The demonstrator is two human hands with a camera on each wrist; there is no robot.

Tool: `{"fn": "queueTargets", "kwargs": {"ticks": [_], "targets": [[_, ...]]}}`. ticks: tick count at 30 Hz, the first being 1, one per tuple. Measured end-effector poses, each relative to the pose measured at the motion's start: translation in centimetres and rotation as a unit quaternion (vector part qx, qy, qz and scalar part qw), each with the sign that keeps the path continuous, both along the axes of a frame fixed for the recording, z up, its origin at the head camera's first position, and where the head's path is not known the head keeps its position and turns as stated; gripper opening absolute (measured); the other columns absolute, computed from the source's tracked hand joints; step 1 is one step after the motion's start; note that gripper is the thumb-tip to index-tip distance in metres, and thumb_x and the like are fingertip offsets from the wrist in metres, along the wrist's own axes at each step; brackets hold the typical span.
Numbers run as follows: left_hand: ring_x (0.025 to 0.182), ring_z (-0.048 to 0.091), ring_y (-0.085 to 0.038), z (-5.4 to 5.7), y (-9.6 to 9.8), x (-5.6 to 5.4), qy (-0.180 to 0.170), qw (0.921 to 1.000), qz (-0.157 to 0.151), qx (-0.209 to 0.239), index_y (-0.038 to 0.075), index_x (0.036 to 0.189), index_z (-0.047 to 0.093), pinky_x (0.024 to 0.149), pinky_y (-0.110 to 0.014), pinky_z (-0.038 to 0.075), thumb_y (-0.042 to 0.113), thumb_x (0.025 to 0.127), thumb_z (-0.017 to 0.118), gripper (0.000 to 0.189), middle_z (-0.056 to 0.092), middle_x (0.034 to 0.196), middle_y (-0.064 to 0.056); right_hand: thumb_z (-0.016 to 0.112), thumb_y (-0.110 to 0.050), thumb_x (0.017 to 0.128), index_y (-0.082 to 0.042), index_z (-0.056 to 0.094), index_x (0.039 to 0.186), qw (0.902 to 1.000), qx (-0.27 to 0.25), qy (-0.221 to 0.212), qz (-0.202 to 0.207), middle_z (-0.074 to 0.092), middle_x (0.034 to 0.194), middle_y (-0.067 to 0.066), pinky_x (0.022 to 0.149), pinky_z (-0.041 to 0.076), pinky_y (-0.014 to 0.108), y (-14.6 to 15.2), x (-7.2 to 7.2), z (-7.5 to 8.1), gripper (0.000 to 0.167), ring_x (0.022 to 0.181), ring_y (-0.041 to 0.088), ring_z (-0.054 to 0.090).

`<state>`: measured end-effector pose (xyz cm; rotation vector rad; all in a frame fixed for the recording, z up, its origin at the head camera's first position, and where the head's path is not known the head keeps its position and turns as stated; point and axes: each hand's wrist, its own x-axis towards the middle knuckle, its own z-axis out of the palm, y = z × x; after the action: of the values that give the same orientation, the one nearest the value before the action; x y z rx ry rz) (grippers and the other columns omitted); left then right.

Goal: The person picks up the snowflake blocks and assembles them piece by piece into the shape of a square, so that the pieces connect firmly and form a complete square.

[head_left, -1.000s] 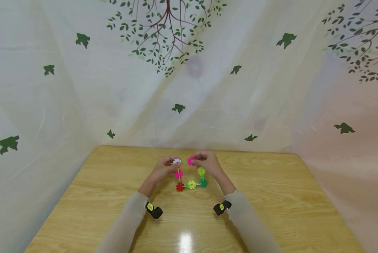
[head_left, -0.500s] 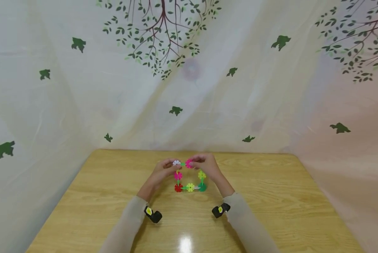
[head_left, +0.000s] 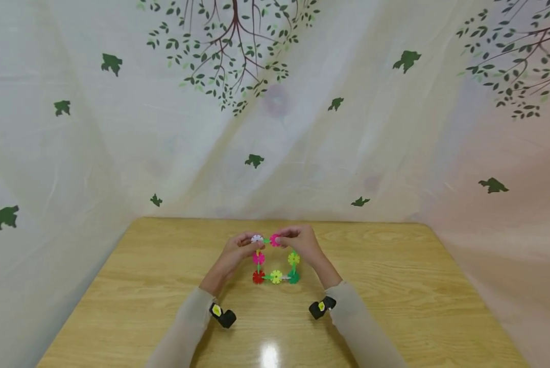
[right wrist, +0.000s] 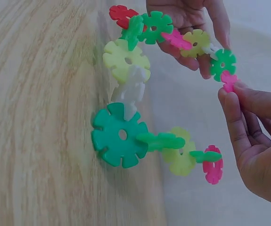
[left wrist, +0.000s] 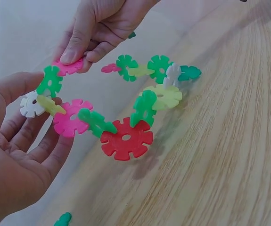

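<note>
A chain of slotted snowflake discs, joined edge to edge, hangs in a roughly square loop above the table. My left hand [head_left: 232, 254] holds it near the white disc [left wrist: 31, 104], thumb on one side and fingers behind. The pink disc [left wrist: 70, 66] at one chain end is pinched by my right hand [head_left: 302, 244] between thumb and fingers. A red disc [left wrist: 127, 138] and a teal disc [right wrist: 121, 135] form the near corners. At the other chain end, a pinkish-red disc [right wrist: 213, 165] hangs free, apart from my right hand in the right wrist view.
The wooden table [head_left: 385, 286] spreads around both hands. A pale cloth [head_left: 201, 168] printed with leaves and birds rises behind its far edge and at both sides. Each wrist wears a small black camera, such as the left camera [head_left: 223, 315].
The head view has tilted slightly, so the scene sits a little lower. Both hands keep their grip on the chain, and its near side hangs slightly farther from the held side.
</note>
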<state>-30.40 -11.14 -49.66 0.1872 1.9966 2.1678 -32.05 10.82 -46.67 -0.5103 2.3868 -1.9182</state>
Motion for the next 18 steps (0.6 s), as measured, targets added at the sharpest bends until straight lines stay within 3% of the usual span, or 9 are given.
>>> {"fn": "queueTargets", "kwargs": {"ticks": [3,8,12,16,18], "targets": [[0.093,0.071,-0.009,0.2,0.1,0.3,0.005,1.0,0.002,-0.008,-0.007,0.124,0.062,0.088,-0.026,0.057,0.011,0.096,0.07,0.034,0.075,0.108,-0.011,0.073,0.002,0.091,0.013,0.074,0.102,1.0,0.003,0.002,0.007,0.073,0.097,0.032,0.073,0.063,0.045,0.0,0.2,0.2,0.015,0.072,0.02,0.07],[0.101,0.071,-0.02,0.4,-0.1,0.9,0.017,0.9995,-0.008,-0.025,-0.007,0.127,0.061,0.089,-0.025,0.056,0.011,0.096,0.069,0.037,0.075,0.097,0.006,0.071,0.006,0.09,0.016,0.073,0.101,0.9997,0.006,0.017,0.018,0.072,0.095,0.034,0.073,0.062,0.051,-0.3,1.8,2.0,0.014,0.073,0.029,0.071],[0.105,0.071,-0.029,0.4,-0.9,1.5,0.031,0.9987,-0.021,-0.036,-0.009,0.129,0.059,0.088,-0.025,0.057,0.011,0.099,0.066,0.037,0.076,0.104,-0.005,0.072,0.002,0.092,0.014,0.073,0.103,0.9994,0.012,0.005,0.034,0.073,0.095,0.031,0.076,0.062,0.054,-0.6,1.9,1.5,0.016,0.077,0.029,0.073],[0.098,0.072,-0.019,0.2,-1.4,2.0,0.024,0.998,-0.028,-0.052,-0.01,0.129,0.059,0.088,-0.027,0.058,0.015,0.101,0.065,0.038,0.073,0.113,-0.021,0.073,-0.002,0.092,0.009,0.074,0.104,0.9978,0.034,0.0,0.057,0.075,0.095,0.026,0.075,0.064,0.045,-0.8,0.9,-0.2,0.016,0.077,0.023,0.074],[0.096,0.072,-0.016,-0.1,-1.5,2.2,0.013,0.998,-0.024,-0.056,-0.009,0.128,0.06,0.088,-0.027,0.058,0.017,0.1,0.066,0.038,0.072,0.116,-0.023,0.073,-0.001,0.092,0.008,0.074,0.104,0.9967,0.048,0.005,0.066,0.074,0.094,0.025,0.072,0.064,0.038,-0.9,1.2,-0.1,0.015,0.077,0.022,0.073]]}}
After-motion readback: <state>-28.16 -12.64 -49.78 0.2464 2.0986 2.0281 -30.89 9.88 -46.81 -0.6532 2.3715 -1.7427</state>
